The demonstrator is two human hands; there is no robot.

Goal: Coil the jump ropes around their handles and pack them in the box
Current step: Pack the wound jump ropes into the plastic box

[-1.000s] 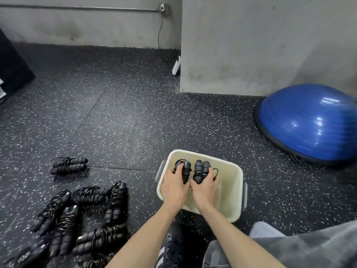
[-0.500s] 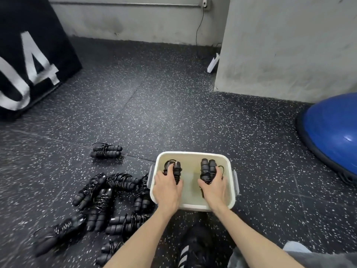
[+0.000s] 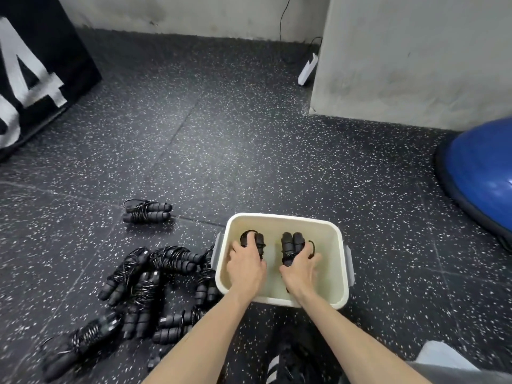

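Speckled rubber floor [image 3: 249, 151] carries the box [image 3: 339, 273]. Left hand [image 3: 245, 266] and right hand [image 3: 300, 268] each grip a coiled rope inside it; grip handles, since cords seem springy. More ropes [image 3: 144, 284] lie left.

I see a cream box [image 3: 282, 299] under both hands, smooth plastic with a slight sheen, grey plastic latches on its sides. Coiled jump ropes [image 3: 291, 246] in my hands' grasp look like matt black foam handles with thin glossy cord. Same finish on the rope pile [image 3: 144, 286] left of my left hand [image 3: 246, 268]. Floor [image 3: 221, 151] beyond the hands is speckled black rubber, matt, grainy. Blue dome [image 3: 482, 164] far right of my right hand [image 3: 297, 271] is glossy rubber. Walls [image 3: 410, 56] ahead are rough, stained concrete.
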